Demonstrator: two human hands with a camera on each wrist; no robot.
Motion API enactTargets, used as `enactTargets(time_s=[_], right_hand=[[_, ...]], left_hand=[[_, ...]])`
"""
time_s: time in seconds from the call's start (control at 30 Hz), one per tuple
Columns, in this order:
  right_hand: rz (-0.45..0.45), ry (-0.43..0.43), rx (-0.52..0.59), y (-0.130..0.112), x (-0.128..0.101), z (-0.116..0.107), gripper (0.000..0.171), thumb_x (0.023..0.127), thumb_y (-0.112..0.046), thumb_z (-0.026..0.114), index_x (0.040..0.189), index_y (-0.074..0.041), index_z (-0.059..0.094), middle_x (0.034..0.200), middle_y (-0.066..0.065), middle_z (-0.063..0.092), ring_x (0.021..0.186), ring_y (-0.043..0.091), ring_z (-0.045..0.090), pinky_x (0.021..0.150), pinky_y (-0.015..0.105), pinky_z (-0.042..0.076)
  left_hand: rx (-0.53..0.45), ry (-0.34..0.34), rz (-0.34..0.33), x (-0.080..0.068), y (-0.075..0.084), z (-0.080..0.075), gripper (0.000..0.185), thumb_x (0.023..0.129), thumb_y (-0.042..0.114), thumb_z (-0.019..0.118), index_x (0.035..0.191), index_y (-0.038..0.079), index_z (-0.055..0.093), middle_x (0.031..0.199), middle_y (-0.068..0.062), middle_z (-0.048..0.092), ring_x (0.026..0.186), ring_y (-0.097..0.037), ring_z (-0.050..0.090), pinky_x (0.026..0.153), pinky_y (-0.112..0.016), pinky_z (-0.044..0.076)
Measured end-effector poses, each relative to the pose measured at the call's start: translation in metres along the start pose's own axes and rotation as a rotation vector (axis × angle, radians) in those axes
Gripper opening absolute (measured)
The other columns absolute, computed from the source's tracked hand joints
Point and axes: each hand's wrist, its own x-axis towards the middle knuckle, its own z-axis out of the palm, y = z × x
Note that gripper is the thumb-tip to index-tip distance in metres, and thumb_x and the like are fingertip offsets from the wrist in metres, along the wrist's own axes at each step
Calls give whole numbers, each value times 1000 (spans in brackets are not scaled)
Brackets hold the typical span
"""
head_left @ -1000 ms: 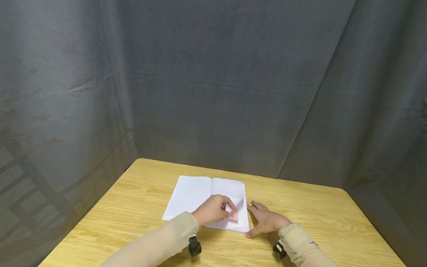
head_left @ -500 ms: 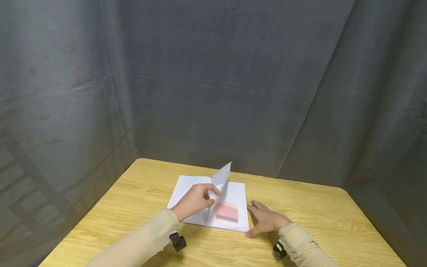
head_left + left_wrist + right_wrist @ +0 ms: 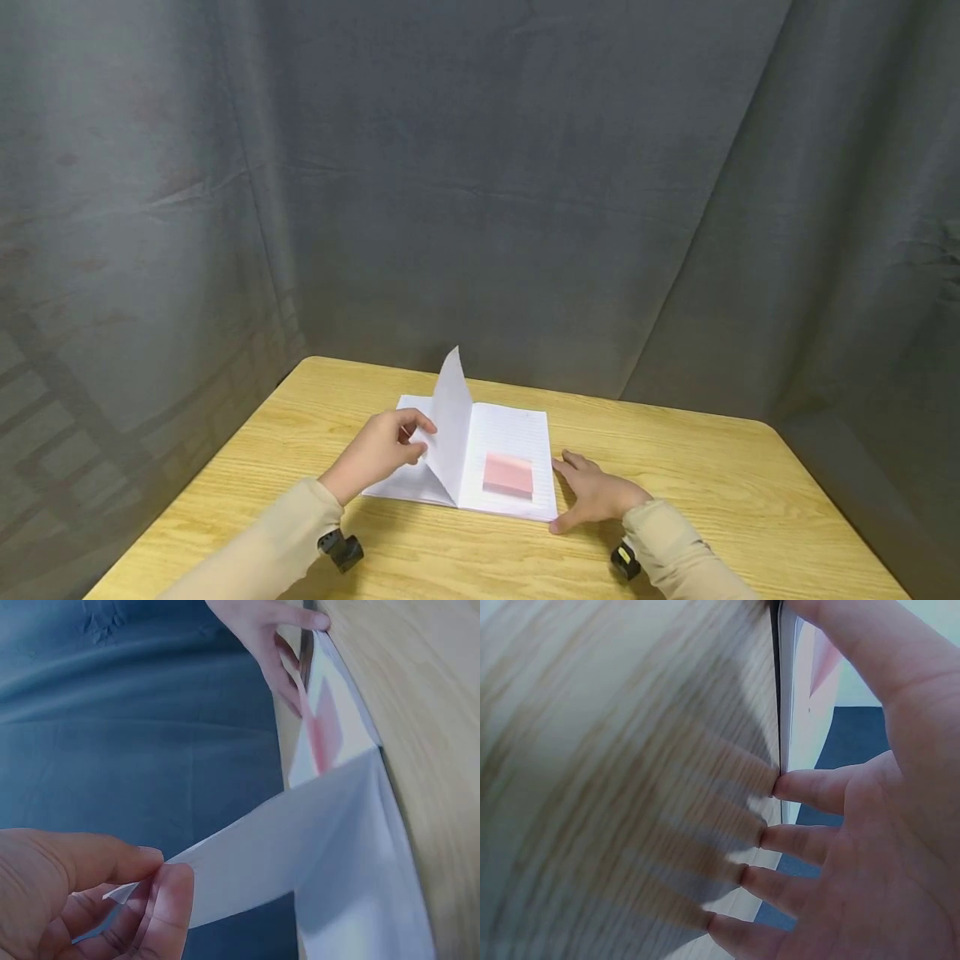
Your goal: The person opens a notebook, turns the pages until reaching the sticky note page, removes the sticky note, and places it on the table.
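An open lined notebook [image 3: 510, 425] lies on the table. Between thumb and fingers, my left hand [image 3: 378, 450] pinches a loose-standing page [image 3: 452, 425], raised near the fold and leaning left; the left wrist view shows the pinched page edge [image 3: 240, 862] up close. On the right-hand page rests a pink sticky note pad [image 3: 508, 476]. My right hand [image 3: 596, 492] sits at the notebook's right edge, fingers spread, fingertips on the table and against the edge, as the right wrist view shows the hand [image 3: 885, 825] too.
The wooden table [image 3: 712, 500] spreads around the notebook on every side. Grey curtains [image 3: 480, 208] hang behind it and at both sides. A black wrist camera [image 3: 341, 550] is strapped at the left sleeve.
My left hand has moved left from over the pink pad, lifting the page and swinging it across the fold. The pad is now uncovered. My right hand stays in place.
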Motion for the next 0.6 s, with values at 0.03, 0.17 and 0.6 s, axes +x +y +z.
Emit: enactTargets(time_s=[0.03,0.17,0.6], right_hand=[[0,0,1,0,0,0,107,73,-46,81,150,4,25,155,32,12,140,54,14,104,69,26],[2,-5,7,-1,-1,-1,107,73,-45,81,150,3,24,155,32,11,141,53,14,104,69,26],[-7,-2,-11,2,0,-1,109,73,-48,80,150,4,24,155,32,12,140,54,15,104,69,26]], left_hand=[[-1,2,-15,-2,-3,-2,22,81,-3,66,96,12,70,77,-3,49,65,-13,54,58,-24,48],[-11,10,-75,-8,-14,-7,21,81,-3,67,97,11,70,76,-4,50,65,-13,56,56,-24,47],[-54,9,-246,-21,-48,-7,16,79,-4,69,92,6,70,79,-7,46,65,-16,58,58,-27,52]])
